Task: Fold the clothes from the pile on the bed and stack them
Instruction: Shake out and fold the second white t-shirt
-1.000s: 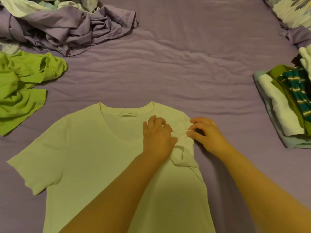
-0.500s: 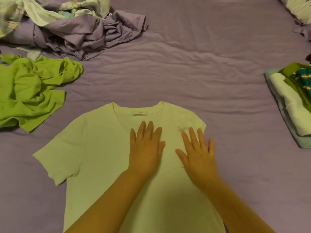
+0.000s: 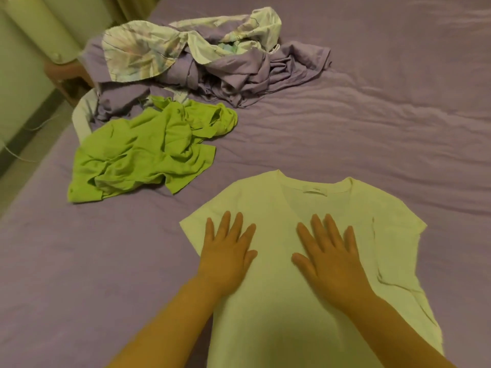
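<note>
We have the white T-shirt (image 3: 305,261) spread face up on the purple bed (image 3: 372,115), collar away from us, and both hands lie flat on its chest. Our left hand (image 3: 225,256) presses with straight, spread fingers close to the shirt's left edge, just inside the sleeve; our right hand (image 3: 329,261) does the same near the middle, below the neckline. Neither hand holds anything: they are wide and only smoothing.

Beyond our left hand, well apart from the shirt, sits the crumpled green garment (image 3: 143,155), and farther off in the same direction the unfolded pile (image 3: 212,65) of lilac and printed cloth. No folded stack is in view.

We judge the shirt flattened and ready for its first fold. The risk lies outward of our right hand: the sleeve there looks tucked and a crease runs down that side of the body. If we fold over it, the wrinkle gets pressed in and the panel comes out uneven. The thin fabric may also drag with our palms over the soft, rumpled sheet, skewing the collar. Lifting a side by one point alone could let the hem sag and twist.
</note>
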A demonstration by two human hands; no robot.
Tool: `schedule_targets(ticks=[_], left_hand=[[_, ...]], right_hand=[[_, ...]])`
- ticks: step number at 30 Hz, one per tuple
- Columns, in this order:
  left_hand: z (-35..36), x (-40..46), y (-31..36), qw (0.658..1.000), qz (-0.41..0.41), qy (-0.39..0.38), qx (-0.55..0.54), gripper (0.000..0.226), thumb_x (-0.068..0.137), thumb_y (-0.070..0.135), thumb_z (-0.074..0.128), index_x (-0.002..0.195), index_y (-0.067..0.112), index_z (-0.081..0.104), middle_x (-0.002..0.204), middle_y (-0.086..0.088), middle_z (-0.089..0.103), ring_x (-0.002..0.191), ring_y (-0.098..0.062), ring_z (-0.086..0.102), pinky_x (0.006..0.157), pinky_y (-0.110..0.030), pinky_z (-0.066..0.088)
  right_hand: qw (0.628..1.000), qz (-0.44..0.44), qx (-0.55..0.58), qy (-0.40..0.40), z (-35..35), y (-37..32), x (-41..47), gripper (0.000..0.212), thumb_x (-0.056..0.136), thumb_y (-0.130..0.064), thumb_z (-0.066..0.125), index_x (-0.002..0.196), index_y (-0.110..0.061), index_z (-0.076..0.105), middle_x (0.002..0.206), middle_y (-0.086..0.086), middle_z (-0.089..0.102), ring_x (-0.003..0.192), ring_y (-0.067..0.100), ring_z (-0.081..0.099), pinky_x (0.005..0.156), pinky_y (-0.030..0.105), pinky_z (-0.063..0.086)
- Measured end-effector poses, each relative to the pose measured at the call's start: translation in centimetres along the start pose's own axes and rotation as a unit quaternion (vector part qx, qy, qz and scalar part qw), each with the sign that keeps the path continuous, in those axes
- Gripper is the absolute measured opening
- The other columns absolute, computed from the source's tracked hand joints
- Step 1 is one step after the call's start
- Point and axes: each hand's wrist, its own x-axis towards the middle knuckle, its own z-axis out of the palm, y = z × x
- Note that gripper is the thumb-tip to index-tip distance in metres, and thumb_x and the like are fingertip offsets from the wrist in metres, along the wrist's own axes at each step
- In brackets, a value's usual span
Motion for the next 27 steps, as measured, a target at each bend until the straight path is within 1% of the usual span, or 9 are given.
schedule_targets(ticks=[4, 7, 9, 12, 16, 21, 24, 25, 27], left_hand=[[0.5, 0.6, -4.3, 0.997, -0.069, 0.018, -0.032, 0.063, 0.098, 0.054, 0.02, 0.152, 0.028, -0.001, 0.16, -0.006, -0.009, 0.146, -0.031, -0.012, 0.114, -0.056, -0.006], [0.5, 1.1, -6.8, 0.985, -0.133, 0.05, -0.093, 0.073, 0.095, 0.057, 0.031, 0.152, 0.022, 0.002, 0.159, -0.006, 0.006, 0.146, -0.028, 0.004, 0.115, -0.05, 0.01], [0.2, 1.5, -8.2, 0.969, -0.18, 0.072, -0.15, 0.075, 0.092, 0.056, 0.043, 0.15, 0.018, 0.015, 0.151, -0.008, 0.027, 0.135, -0.028, 0.026, 0.105, -0.041, 0.029], [-0.7, 1.9, -9.8, 0.942, -0.221, 0.08, -0.239, 0.036, 0.086, 0.044, 0.061, 0.113, 0.02, 0.057, 0.112, -0.005, 0.056, 0.111, -0.028, 0.047, 0.085, -0.035, 0.039], [-2.6, 2.2, -9.8, 0.853, -0.247, 0.105, -0.448, 0.023, 0.087, 0.026, 0.058, 0.071, 0.018, 0.045, 0.067, 0.003, 0.049, 0.072, -0.022, 0.049, 0.063, -0.033, 0.038], [-6.2, 3.3, -6.5, 0.667, -0.252, 0.058, -0.698, 0.016, 0.091, 0.018, 0.059, 0.084, 0.012, 0.047, 0.074, -0.01, 0.056, 0.044, -0.019, 0.058, 0.047, -0.031, 0.053], [-7.1, 3.6, -3.4, 0.589, -0.207, -0.003, -0.782, 0.018, 0.096, 0.016, 0.053, 0.112, 0.01, 0.052, 0.082, -0.011, 0.058, 0.056, -0.019, 0.061, 0.047, -0.026, 0.052], [-6.7, 3.5, -2.3, 0.61, -0.183, 0.0, -0.771, 0.021, 0.097, 0.015, 0.048, 0.118, 0.011, 0.053, 0.087, -0.01, 0.06, 0.066, -0.02, 0.062, 0.053, -0.027, 0.053], [-4.5, 3.5, -1.0, 0.778, -0.114, 0.061, -0.614, 0.031, 0.1, 0.013, 0.04, 0.128, 0.016, 0.054, 0.113, -0.006, 0.063, 0.102, -0.022, 0.06, 0.082, -0.032, 0.05]], right_hand=[[0.998, -0.057, -0.024, 0.003, 1.3, -6.4, 3.3, 0.066, 0.078, -0.067, -0.021, 0.134, -0.035, -0.037, 0.147, -0.001, -0.037, 0.135, 0.026, -0.037, 0.11, 0.053, -0.022], [0.998, -0.061, -0.031, 0.012, 1.6, -10.1, 5.1, 0.072, 0.09, -0.063, -0.004, 0.149, -0.026, 0.014, 0.157, 0.01, 0.014, 0.144, 0.035, 0.008, 0.111, 0.057, 0.003], [0.998, -0.054, -0.021, 0.012, 1.6, -11.6, 6.2, 0.073, 0.094, -0.06, 0.002, 0.142, -0.02, 0.039, 0.148, 0.013, 0.037, 0.138, 0.036, 0.031, 0.11, 0.062, 0.017], [0.999, -0.043, -0.027, 0.02, 1.9, -12.5, 7.3, 0.076, 0.09, -0.064, -0.004, 0.147, -0.021, 0.025, 0.154, 0.011, 0.023, 0.143, 0.034, 0.016, 0.112, 0.061, 0.009], [0.997, -0.057, -0.017, 0.042, 2.6, -12.0, 8.0, 0.076, 0.082, -0.07, -0.012, 0.146, -0.029, -0.013, 0.156, -0.001, -0.017, 0.138, 0.021, -0.03, 0.109, 0.049, -0.022], [0.996, -0.012, 0.079, 0.045, 0.9, -10.7, 6.7, 0.057, 0.1, -0.047, 0.02, 0.151, -0.025, 0.009, 0.16, 0.0, 0.001, 0.146, 0.018, -0.008, 0.116, 0.033, -0.01], [0.995, 0.028, 0.092, 0.042, 1.4, -9.2, 3.9, 0.054, 0.101, -0.043, 0.02, 0.151, -0.026, 0.008, 0.16, -0.003, 0.001, 0.146, 0.015, -0.008, 0.116, 0.029, -0.008], [0.996, 0.035, 0.078, 0.03, 1.8, -8.5, 2.8, 0.055, 0.1, -0.045, 0.016, 0.151, -0.027, 0.005, 0.16, -0.003, -0.001, 0.145, 0.014, -0.012, 0.115, 0.029, -0.01], [0.999, 0.039, 0.032, 0.012, 2.2, -7.6, 0.5, 0.058, 0.098, -0.048, 0.004, 0.151, -0.025, 0.009, 0.159, 0.001, 0.003, 0.144, 0.017, -0.011, 0.115, 0.034, -0.009]])
